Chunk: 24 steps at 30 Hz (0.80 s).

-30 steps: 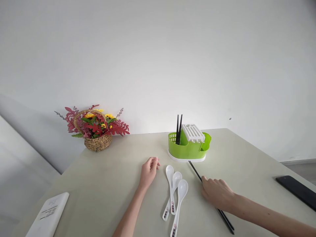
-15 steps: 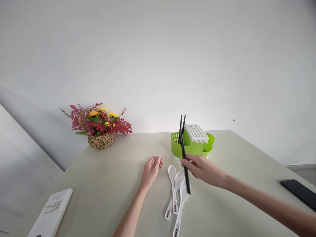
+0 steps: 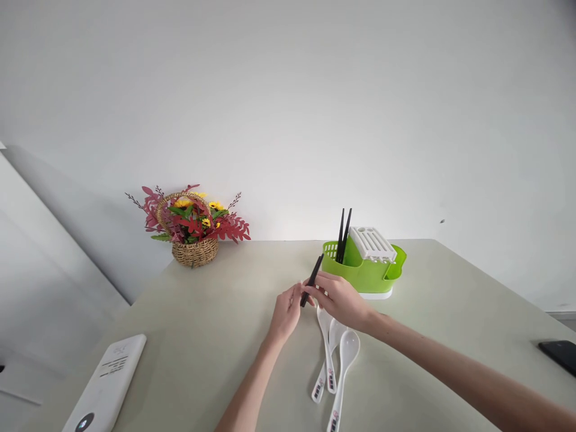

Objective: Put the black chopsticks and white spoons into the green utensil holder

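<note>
Both hands meet above the middle of the tabletop (image 3: 216, 336). The right hand (image 3: 342, 298) grips black chopsticks (image 3: 312, 281), tilted with their tips toward the far edge. The left hand (image 3: 286, 312) touches their lower end with loosely curled fingers. Just beneath lie three white spoons (image 3: 332, 360), handles toward the near edge. A green cutlery holder (image 3: 364, 270) with two more chopsticks stands near the far edge.

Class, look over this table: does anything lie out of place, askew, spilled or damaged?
Nothing is spilled or broken. Three white spoons lie loose, overlapping, on the table rather than in the green holder; the right hand grips black chopsticks.
</note>
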### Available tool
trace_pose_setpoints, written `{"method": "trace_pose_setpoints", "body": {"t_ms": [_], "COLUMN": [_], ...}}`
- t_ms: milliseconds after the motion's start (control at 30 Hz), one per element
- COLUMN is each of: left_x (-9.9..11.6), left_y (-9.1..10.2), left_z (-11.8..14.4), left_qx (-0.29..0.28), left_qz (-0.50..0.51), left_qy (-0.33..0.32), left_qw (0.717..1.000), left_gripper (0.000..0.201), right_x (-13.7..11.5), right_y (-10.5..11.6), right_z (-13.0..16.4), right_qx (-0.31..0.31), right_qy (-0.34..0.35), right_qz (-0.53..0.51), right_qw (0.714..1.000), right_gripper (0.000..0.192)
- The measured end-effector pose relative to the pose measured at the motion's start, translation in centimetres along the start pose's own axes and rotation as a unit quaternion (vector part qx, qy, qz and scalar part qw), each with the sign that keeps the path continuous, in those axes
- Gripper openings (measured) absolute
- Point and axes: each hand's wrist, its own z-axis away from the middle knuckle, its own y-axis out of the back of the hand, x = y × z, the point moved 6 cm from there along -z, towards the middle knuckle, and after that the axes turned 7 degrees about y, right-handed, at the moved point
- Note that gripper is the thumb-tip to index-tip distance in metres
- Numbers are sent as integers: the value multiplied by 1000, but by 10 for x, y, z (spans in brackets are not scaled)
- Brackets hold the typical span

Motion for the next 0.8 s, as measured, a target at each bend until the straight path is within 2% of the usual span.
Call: {"method": "trace_pose_setpoints", "body": {"t_ms": [133,233,367,567,800], "left_x": [9,11,4,-1,-5], "left_y": [-10,-13,-11,-8,-5], "left_z": [7,11,9,1,0], "left_qx": [-17,-31,-38,-52,-46], "left_qz": [-65,-133,-171,-132,-54], "left_qy": [-38,-71,-62,-45,3], "left_qw": [997,988,982,989,997], "left_gripper": [55,49,36,39,36], "right_x": [19,31,37,27,1], "right_y": [0,-1,-3,7,51], "right_z": [-5,-8,-10,-13,-24], "right_qx": [7,12,11,35,136], "right_qy": [-20,-29,-28,-19,-18], "right_qz": [-1,-11,-25,-23,-4], "right_qw": [1000,999,999,999,991], "right_gripper": [38,35,35,33,36]}}
